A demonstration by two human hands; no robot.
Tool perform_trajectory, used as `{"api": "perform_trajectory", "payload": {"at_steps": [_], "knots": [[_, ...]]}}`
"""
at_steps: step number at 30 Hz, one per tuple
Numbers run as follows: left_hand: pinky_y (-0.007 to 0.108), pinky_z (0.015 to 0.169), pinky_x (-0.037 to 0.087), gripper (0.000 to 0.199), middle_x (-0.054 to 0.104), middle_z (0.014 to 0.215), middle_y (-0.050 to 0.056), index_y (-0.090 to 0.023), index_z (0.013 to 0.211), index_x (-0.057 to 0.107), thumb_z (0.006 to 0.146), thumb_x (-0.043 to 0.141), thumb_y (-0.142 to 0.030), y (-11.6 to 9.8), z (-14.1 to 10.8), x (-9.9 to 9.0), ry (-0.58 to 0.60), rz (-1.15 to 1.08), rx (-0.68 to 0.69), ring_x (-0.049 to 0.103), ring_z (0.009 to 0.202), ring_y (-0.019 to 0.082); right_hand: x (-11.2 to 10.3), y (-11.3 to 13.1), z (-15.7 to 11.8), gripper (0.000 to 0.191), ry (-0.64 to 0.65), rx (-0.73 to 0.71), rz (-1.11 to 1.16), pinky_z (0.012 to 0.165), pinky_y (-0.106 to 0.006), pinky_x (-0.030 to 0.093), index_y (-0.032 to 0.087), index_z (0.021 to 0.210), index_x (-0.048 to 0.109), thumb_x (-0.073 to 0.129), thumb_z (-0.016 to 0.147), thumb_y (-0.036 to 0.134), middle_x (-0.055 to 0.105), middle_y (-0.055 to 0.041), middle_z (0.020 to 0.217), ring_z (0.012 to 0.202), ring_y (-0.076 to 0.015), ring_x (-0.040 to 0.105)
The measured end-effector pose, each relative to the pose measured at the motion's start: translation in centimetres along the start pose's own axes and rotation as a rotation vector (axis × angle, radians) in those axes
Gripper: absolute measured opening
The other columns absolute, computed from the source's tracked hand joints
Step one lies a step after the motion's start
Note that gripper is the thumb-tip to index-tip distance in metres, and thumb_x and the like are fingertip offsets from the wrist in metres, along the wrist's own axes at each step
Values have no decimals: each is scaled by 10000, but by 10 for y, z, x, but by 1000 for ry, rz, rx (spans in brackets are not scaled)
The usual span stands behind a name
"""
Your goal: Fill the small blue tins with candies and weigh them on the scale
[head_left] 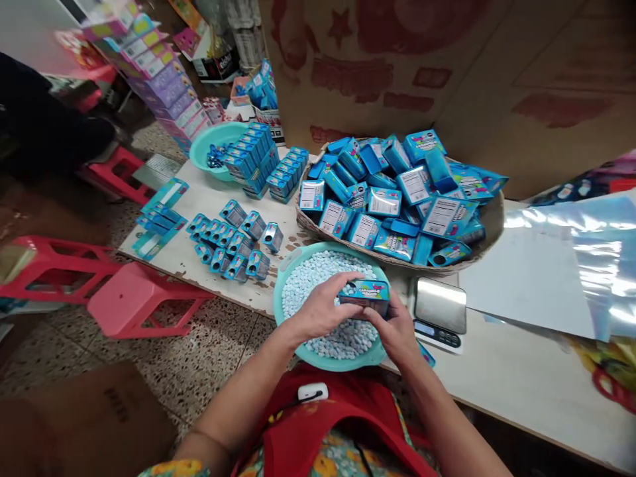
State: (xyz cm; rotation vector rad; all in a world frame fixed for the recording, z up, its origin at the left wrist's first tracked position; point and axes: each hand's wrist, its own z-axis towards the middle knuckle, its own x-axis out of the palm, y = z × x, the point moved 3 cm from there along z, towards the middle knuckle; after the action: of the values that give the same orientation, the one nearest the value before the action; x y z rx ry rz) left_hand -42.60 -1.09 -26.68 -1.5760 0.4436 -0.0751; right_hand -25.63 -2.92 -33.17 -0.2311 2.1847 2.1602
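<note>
My left hand point(332, 299) and my right hand point(396, 329) both grip a small blue candy box point(371, 291), its printed top facing up. The fingers of my left hand close on its left end, and my right hand wraps its right end and near side. Under the box is a turquoise basin point(284, 265) full of small pale blue and white candies point(318, 268). Behind the basin stands a wide basket point(322, 233) heaped with blue boxes point(385, 202). Whatever is inside the held box cannot be seen.
A digital scale point(440, 308) sits right of the basin. Several small boxes point(238, 242) stand in a group on the left, with stacked boxes point(253, 159) and another turquoise basin point(199, 149) behind. Red stools point(144, 301) stand beside the table. Shiny sheets point(536, 291) lie at right.
</note>
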Motion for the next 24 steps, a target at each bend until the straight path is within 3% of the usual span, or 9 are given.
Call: {"api": "perform_trajectory", "payload": {"at_steps": [3, 7, 8, 10, 12, 14, 18, 21, 24], "knots": [[358, 919, 434, 434, 625, 1125, 61, -235, 1156, 547, 752, 682, -318, 0, -17, -28, -246, 184, -73, 579, 1027, 219, -10, -1, -5, 537, -53, -116, 43, 1040, -465, 373, 245, 1311, 434, 575, 838, 458, 477, -105, 1346, 1243, -274, 460], [364, 828, 455, 478, 611, 1061, 77, -224, 1152, 520, 746, 674, -422, 24, -61, -87, -658, 467, -266, 588, 935, 235, -75, -31, -30, 615, -261, -131, -190, 1055, -535, 338, 209, 1317, 453, 604, 794, 495, 462, -137, 1347, 1274, -317, 418], [380, 809, 456, 495, 609, 1037, 81, -219, 1149, 524, 732, 679, -435, 36, -70, -102, -690, 579, -348, 588, 916, 250, -92, -42, -40, 656, -275, -97, -253, 1046, -543, 346, 206, 1319, 450, 627, 767, 513, 465, -141, 1340, 1265, -325, 424], [409, 767, 459, 503, 600, 1002, 90, -208, 1139, 541, 721, 670, -455, 68, -81, -125, -631, 770, -488, 585, 886, 281, -116, -62, -64, 780, -263, 8, -379, 1043, -554, 347, 212, 1337, 422, 706, 683, 527, 456, -142, 1343, 1250, -334, 431], [438, 773, 465, 507, 574, 1043, 118, -177, 1133, 548, 722, 655, -454, 107, -79, -138, -635, 885, -521, 568, 941, 314, -125, -80, -84, 910, -214, 118, -475, 1065, -551, 324, 228, 1352, 395, 791, 580, 502, 437, -135, 1359, 1253, -334, 424], [472, 827, 459, 507, 548, 1081, 145, -148, 1126, 554, 721, 653, -435, 145, -70, -137, -664, 900, -491, 535, 1032, 344, -122, -95, -94, 937, -173, 192, -494, 1083, -526, 315, 242, 1342, 400, 823, 537, 471, 442, -124, 1360, 1258, -324, 423], [500, 946, 413, 562, 498, 1172, 196, -98, 1224, 497, 744, 625, -360, 188, -59, -119, -788, 843, -362, 444, 1189, 358, -107, -114, -95, 492, -240, 274, -429, 966, -470, 427, 212, 1117, 561, 692, 718, 467, 605, -94, 1110, 1050, -277, 561], [518, 1008, 362, 610, 463, 1231, 221, -84, 1295, 448, 770, 614, -348, 181, -61, -109, -832, 875, -243, 404, 1236, 353, -111, -111, -95, 417, -330, 295, -385, 874, -432, 469, 189, 1036, 595, 680, 738, 468, 637, -77, 1000, 926, -248, 592], [527, 1039, 324, 554, 475, 1251, 225, -90, 1282, 468, 807, 596, -344, 155, -57, -94, -867, 932, -82, 395, 1253, 345, -133, -97, -88, 455, -465, 277, -350, 830, -393, 482, 192, 1069, 595, 710, 717, 456, 642, -68, 986, 883, -227, 598]]}}
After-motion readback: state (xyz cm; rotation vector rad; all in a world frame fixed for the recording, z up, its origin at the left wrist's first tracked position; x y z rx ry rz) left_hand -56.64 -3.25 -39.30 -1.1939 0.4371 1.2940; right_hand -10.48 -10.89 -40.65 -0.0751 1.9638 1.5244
